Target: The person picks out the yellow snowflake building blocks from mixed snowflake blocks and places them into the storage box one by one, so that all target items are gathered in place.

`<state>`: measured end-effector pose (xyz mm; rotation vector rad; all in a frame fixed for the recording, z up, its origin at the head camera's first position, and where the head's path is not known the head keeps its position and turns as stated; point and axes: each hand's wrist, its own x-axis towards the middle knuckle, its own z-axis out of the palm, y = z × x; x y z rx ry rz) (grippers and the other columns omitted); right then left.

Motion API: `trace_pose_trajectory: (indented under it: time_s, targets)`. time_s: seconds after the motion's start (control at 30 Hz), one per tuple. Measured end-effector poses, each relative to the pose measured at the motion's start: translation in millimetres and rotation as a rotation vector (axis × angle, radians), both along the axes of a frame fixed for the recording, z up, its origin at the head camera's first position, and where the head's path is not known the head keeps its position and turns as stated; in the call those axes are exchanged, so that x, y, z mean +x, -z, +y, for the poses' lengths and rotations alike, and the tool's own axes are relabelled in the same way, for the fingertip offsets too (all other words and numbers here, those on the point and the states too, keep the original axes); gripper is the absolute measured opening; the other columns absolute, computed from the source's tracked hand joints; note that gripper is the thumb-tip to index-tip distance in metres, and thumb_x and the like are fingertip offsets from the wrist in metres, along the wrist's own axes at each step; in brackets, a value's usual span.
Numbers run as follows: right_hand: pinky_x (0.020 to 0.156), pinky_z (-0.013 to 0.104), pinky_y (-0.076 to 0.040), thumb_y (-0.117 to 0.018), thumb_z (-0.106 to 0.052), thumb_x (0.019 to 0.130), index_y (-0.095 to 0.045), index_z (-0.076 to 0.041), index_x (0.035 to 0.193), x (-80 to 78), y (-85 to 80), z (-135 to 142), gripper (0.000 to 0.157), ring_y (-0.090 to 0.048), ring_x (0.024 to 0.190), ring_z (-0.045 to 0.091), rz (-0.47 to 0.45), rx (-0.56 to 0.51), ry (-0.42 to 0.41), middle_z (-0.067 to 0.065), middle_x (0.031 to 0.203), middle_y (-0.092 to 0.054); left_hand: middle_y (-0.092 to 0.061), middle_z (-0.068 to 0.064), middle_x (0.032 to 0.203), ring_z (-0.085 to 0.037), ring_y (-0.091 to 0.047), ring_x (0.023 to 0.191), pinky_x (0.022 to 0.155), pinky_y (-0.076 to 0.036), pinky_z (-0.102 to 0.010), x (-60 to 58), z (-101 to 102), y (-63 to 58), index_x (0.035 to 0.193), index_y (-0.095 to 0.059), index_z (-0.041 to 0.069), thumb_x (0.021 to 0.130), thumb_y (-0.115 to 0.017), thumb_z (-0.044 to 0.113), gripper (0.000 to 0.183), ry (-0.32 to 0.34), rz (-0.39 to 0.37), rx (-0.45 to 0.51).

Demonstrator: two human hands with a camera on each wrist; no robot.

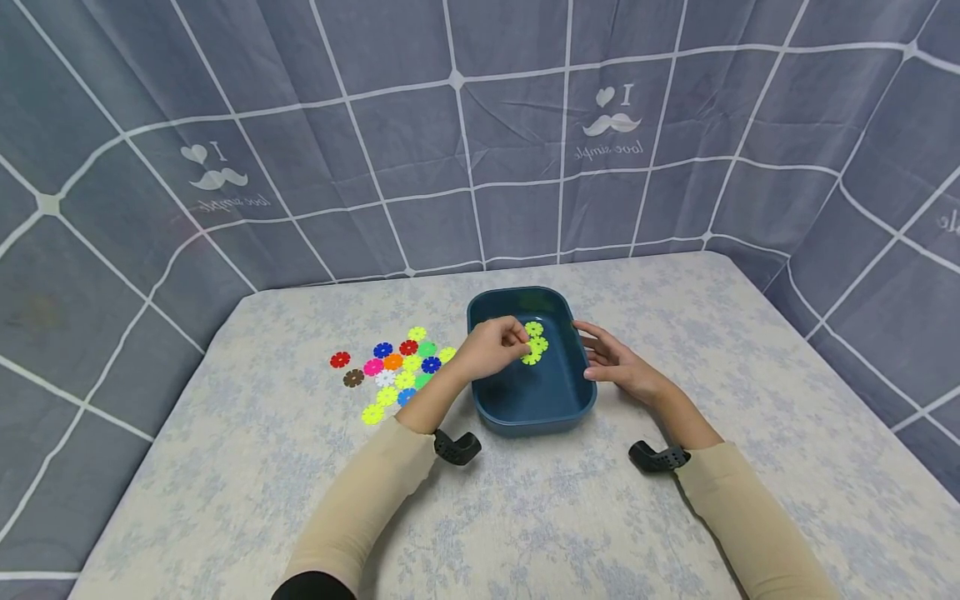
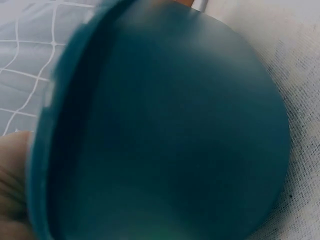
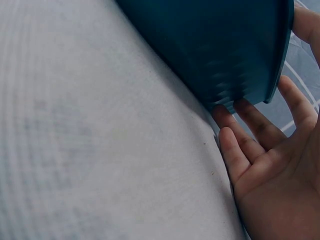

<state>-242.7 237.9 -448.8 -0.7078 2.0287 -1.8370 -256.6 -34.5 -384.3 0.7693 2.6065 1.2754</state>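
Several yellow-green discs (image 1: pixel 537 343) lie inside the teal bin (image 1: pixel 536 427) in the head view; the left hand (image 1: pixel 491 346) bends its fingers beside them, and whether it pinches one I cannot tell. More coloured discs (image 1: pixel 405 380) lie left on the tabletop (image 1: pixel 555 508). Left wrist: the bin, blurred. Right wrist: the right hand (image 3: pixel 280 185), fingers loosely extended, touches the bin's outside.

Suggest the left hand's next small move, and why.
Perhaps the left hand should relax its fingers over the dark blue bin: they're beside yellow flower-shaped discs inside, though any grip is unclear, and the right hand touches the bin's side.
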Motion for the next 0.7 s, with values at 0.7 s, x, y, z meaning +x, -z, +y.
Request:
trace_pose_trajectory:
  time_s: [0.7]
  targets:
    - [0.1,0.033,-0.041,-0.063,-0.011,0.093,-0.01,-0.009,0.157,-0.6,-1.2,1,0.083,-0.023,0.139,0.048,-0.001,-0.01,-0.022,0.027,0.157,-0.012,-0.065,-0.001,0.082,-0.013,-0.059,0.07,0.063,-0.044,-0.025,-21.6,27,12.9,0.096,-0.064,0.006,0.093,-0.066,0.013,0.008,0.067,0.002,-0.246]
